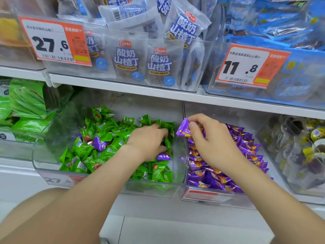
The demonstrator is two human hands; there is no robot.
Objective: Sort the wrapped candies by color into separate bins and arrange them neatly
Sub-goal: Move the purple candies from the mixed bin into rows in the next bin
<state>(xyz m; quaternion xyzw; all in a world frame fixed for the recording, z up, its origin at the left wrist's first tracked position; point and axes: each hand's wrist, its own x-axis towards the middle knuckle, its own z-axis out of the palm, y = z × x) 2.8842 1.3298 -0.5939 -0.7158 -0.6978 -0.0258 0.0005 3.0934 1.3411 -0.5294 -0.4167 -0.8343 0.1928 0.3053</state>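
Head: purple candy (183, 128) pinched in right grip (211, 141)

Green candies (105, 127) fill the clear bin (149, 190) under the left hand (149, 140), purple strays (98, 143) among them; one purple candy (183, 128) sits pinched in the right hand (209, 140), over the purple heap (219, 180).

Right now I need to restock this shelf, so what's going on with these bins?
A person is sorting candies by colour between two clear bins. The right grip pinches a purple candy at the divide, beside the purple bin. The left grip is down among the green candies in the green bin, next to a purple stray; whether it holds anything is hidden. A second stray lies further left in that bin.
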